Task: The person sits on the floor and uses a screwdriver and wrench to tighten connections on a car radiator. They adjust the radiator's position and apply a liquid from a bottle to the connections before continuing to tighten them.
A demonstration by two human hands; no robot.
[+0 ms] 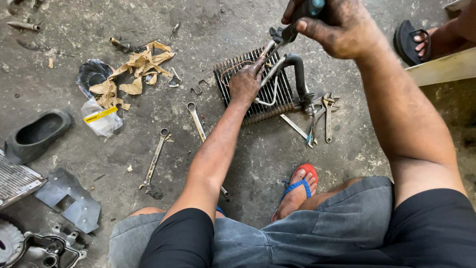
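A finned metal coil unit (pixel 248 106) with bent metal pipes lies on the concrete floor in front of me. My left hand (pixel 246 82) rests on it and pinches a metal pipe end near its top. My right hand (pixel 338 26) is raised above the unit, closed around the dark handle of a hand tool (pixel 290 32) whose jaws reach down to the same pipe end. A black hose (pixel 299 74) curves along the unit's right side.
Spanners (pixel 154 160) and pliers (pixel 317 119) lie around the unit. Torn brown paper (pixel 141 64), a plastic bag (pixel 101 119) and a black rubber shoe (pixel 37 134) sit left. Metal parts (pixel 47 248) crowd the lower left. Another person's sandalled foot (pixel 421 42) is at top right.
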